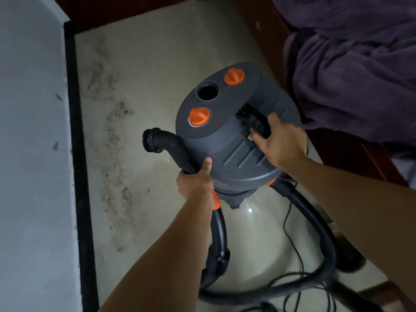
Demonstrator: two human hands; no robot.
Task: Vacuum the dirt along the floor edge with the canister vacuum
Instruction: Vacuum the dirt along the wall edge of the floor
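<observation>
Two hands, left [194,181] and right [281,143], on canister vacuum [225,136]

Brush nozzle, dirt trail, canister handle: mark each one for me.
brush nozzle [149,140]: head view, on the round bristle end.
dirt trail [120,111]: head view, on one of its thick clumps.
canister handle [249,117]: head view, on the bare far end of the black bar.

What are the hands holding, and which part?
The left hand grips the black hose tube just below its brush nozzle. The right hand grips the canister vacuum by its black top handle.
</observation>
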